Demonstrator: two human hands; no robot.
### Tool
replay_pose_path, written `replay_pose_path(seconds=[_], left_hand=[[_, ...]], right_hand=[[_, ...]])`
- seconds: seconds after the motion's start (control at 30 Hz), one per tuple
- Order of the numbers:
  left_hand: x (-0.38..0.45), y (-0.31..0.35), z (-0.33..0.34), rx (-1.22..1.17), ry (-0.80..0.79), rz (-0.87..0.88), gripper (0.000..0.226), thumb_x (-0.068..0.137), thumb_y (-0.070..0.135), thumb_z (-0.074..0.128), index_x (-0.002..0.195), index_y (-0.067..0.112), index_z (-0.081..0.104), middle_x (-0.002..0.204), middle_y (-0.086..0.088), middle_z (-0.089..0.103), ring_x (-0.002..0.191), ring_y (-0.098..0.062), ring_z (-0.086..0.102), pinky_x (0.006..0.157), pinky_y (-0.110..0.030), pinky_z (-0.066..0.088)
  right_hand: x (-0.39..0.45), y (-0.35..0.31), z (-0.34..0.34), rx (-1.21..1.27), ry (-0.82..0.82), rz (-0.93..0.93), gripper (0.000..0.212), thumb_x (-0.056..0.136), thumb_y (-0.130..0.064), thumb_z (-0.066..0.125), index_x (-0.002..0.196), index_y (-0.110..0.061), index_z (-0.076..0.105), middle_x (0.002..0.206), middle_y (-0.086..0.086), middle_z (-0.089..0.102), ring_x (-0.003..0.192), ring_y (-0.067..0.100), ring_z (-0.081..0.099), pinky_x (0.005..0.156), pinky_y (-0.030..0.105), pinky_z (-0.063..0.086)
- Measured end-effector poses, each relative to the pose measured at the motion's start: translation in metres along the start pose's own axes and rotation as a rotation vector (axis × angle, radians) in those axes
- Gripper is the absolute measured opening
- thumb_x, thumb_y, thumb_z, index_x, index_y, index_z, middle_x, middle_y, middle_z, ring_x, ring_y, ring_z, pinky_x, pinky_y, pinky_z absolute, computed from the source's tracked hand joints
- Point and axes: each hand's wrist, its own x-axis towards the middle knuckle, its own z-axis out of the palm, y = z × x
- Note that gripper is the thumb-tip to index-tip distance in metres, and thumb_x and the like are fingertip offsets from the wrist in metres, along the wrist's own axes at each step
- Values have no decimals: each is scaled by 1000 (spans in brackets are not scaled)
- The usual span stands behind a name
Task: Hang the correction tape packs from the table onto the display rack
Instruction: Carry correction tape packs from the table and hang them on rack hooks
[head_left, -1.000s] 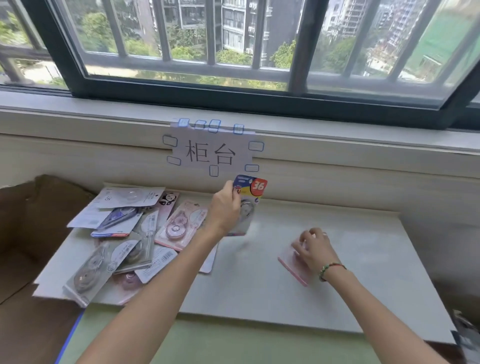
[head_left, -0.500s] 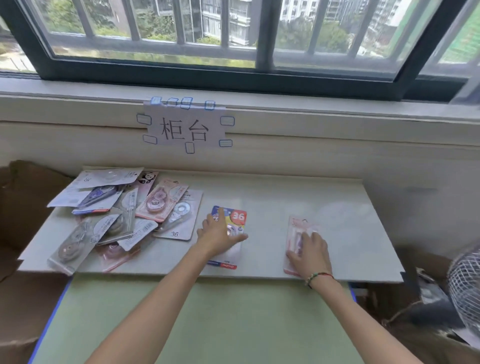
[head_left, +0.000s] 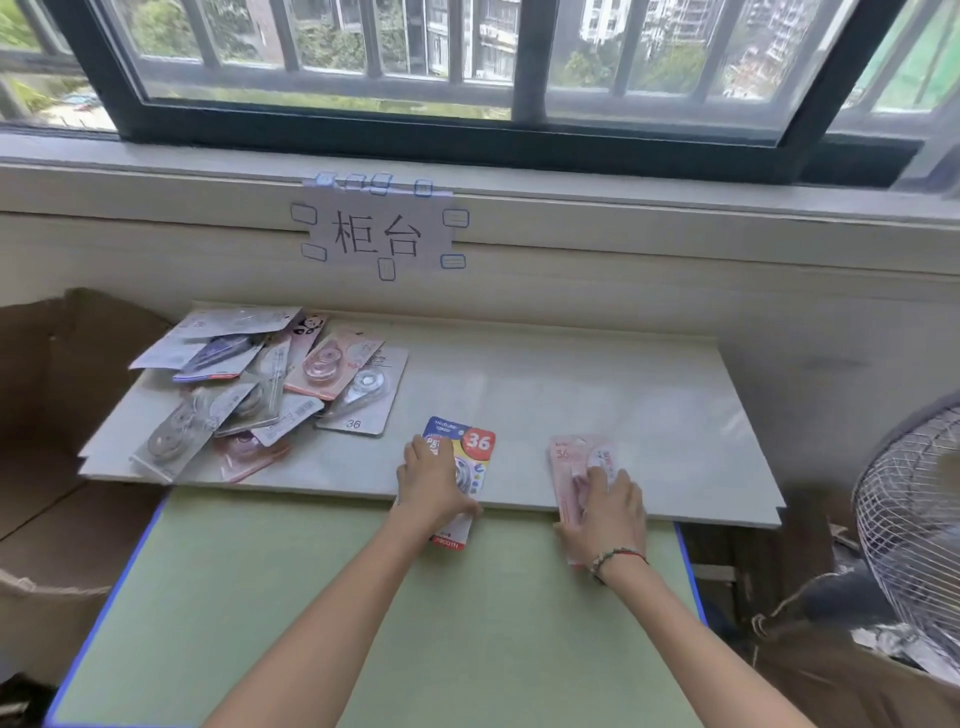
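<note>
A colourful correction tape pack marked 36 lies at the front edge of the white board, its lower end hanging over the green table. My left hand presses flat on it. To the right, a pink pack also overhangs the edge under my right hand, whose fingers lie on top of it. A loose pile of several more packs covers the board's left part.
A paper sign is taped to the wall under the window. A brown cardboard box stands at the left. A wire-caged fan stands at the right, close to the board's end.
My left hand laid the colourful pack down on the board. Both hands then slid their packs toward me until they overhang the front edge.
</note>
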Motion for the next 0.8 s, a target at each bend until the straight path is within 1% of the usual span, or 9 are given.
replay_pose_path(seconds=[0.07, 0.13, 0.2, 0.27, 0.33, 0.4, 0.5, 0.63, 0.8], left_hand=[[-13, 3, 6, 14, 59, -4, 86, 71, 38, 78, 138, 14, 29, 150, -16, 18, 135, -34, 24, 106, -44, 32], [-26, 7, 13, 6, 130, -21, 87, 76, 30, 73, 144, 19, 20, 154, -12, 10, 134, -33, 26, 105, -44, 31], [-39, 8, 19, -66, 181, -52, 98, 76, 28, 73, 150, 21, 9, 154, -13, 6, 134, -35, 26, 108, -43, 29], [-51, 10, 24, -194, 223, -80, 111, 76, 30, 74, 153, 18, -5, 154, -18, 5, 138, -36, 22, 111, -41, 24], [-61, 14, 24, -273, 259, -78, 117, 76, 34, 74, 152, 13, -12, 151, -22, 13, 138, -36, 21, 112, -39, 23], [-71, 22, 22, -290, 270, -64, 120, 75, 37, 75, 151, 8, -13, 146, -19, 23, 135, -34, 25, 111, -40, 25], [-89, 37, 14, -305, 248, -50, 126, 69, 37, 79, 151, 8, -12, 147, -13, 20, 135, -33, 27, 111, -45, 30], [-113, 56, 14, -363, 183, 70, 127, 66, 36, 82, 152, 9, -8, 145, -10, 16, 133, -33, 28, 109, -43, 34], [-160, 76, 24, -416, 136, 256, 125, 65, 40, 82, 152, 14, -4, 137, -11, 26, 132, -30, 30, 107, -47, 37]], right_hand=[[-7, 0, 1, 25, 58, -27, 74, 79, -32, 64, 141, -20, 25, 147, 14, 21, 130, 32, 30, 109, 38, 29], [-15, 2, 4, 68, 100, -49, 76, 83, -23, 60, 147, -18, 19, 150, 13, 18, 131, 32, 30, 109, 37, 28], [-23, 6, 5, 122, 95, -54, 85, 84, -22, 60, 151, -15, 8, 152, 12, 14, 134, 31, 27, 111, 35, 25], [-30, 12, 2, 180, 101, -46, 98, 78, -21, 66, 151, -14, 1, 151, 11, 13, 134, 31, 26, 112, 36, 25], [-39, 18, -5, 216, 118, -22, 111, 72, -22, 74, 151, -14, -3, 152, 9, 10, 136, 30, 23, 112, 37, 26], [-49, 25, -14, 262, 123, 3, 118, 71, -25, 78, 151, -12, -8, 154, 9, 6, 138, 30, 18, 113, 38, 24], [-70, 33, -29, 322, 149, 17, 121, 71, -27, 80, 150, -9, -11, 155, 11, 3, 139, 32, 17, 114, 38, 22], [-110, 47, -48, 376, 237, 106, 122, 71, -32, 81, 150, -8, -8, 154, 10, 3, 137, 32, 21, 111, 40, 27], [-179, 75, -54, 428, 403, 252, 122, 68, -33, 82, 150, -4, -4, 149, 13, 8, 133, 34, 25, 112, 35, 22]])
